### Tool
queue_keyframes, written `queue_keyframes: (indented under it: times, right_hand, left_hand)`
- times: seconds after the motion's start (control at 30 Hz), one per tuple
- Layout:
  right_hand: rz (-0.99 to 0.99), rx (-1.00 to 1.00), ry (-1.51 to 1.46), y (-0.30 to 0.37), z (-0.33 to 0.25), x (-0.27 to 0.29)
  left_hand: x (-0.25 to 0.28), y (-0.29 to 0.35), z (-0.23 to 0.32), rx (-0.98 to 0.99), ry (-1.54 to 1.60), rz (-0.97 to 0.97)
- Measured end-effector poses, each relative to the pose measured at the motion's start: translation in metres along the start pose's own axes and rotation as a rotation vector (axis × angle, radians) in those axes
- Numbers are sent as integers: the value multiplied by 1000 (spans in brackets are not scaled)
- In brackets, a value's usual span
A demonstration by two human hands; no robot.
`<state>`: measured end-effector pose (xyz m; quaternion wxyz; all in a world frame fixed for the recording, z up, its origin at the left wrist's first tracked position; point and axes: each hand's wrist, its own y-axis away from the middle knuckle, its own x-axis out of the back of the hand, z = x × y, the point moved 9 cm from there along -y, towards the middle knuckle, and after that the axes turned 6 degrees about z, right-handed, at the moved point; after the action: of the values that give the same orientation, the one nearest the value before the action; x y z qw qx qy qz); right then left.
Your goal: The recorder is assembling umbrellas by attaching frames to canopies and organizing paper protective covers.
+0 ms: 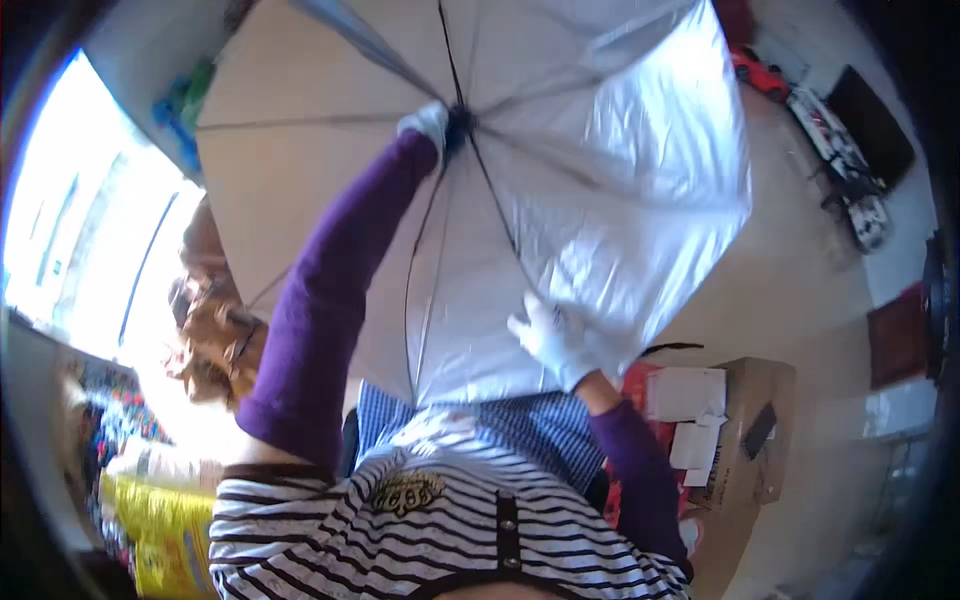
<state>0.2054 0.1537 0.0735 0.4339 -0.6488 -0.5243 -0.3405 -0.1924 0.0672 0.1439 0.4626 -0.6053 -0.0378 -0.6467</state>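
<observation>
In the head view, an open umbrella [600, 150] with a silvery-white canopy is seen from its underside, filling the upper middle of the picture, with its dark ribs spreading out from a central hub. The left hand [428, 122], in a white glove, is raised to that hub and is closed around the umbrella's centre part where the ribs meet; the purple sleeve [330, 300] of the left arm runs down from the hub toward the lower edge. The right hand [550, 338], also gloved in white, is placed at the lower edge of the canopy, below and right of the hub, with its fingers spread against the fabric; whether the fabric is pinched cannot be told. Below the canopy, a black-and-white striped top [440, 530] and a blue-and-white checked cloth [520, 425] are seen on the person. To the lower right of the umbrella, a brown cardboard box [755, 430] stands on the pale floor [800, 250], with white packages [688, 392] lying on it. To the lower left of the umbrella, a yellow package [165, 540] is seen. Beyond the upper right of the canopy, dark flat items [870, 125] lie on the floor.
</observation>
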Motion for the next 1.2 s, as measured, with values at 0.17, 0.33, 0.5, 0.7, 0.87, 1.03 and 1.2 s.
queue_keyframes:
  times: [0.17,0.33,0.5,0.7,0.87,1.03,1.2]
  right_hand:
    - [82,-190,199,-30,27,7]
    - [333,-152,323,-46,23,11]
    - [323,-171,407,-76,34,2]
    - [274,-272,272,-81,123,-23]
    - [341,-159,283,-96,101,0]
    - [378,-151,284,-77,114,10]
    - [327,-125,-115,-89,85,63]
  left_hand:
    - [-75,9,51,572,903,-356]
    - [-90,26,73,775,998,-463]
    - [-65,19,83,816,1026,-462]
    - [-59,32,98,1032,1116,-407]
    - [-77,24,71,915,1170,-312]
    - [-82,32,90,1037,1273,-453]
    - [-80,33,69,987,1276,-424]
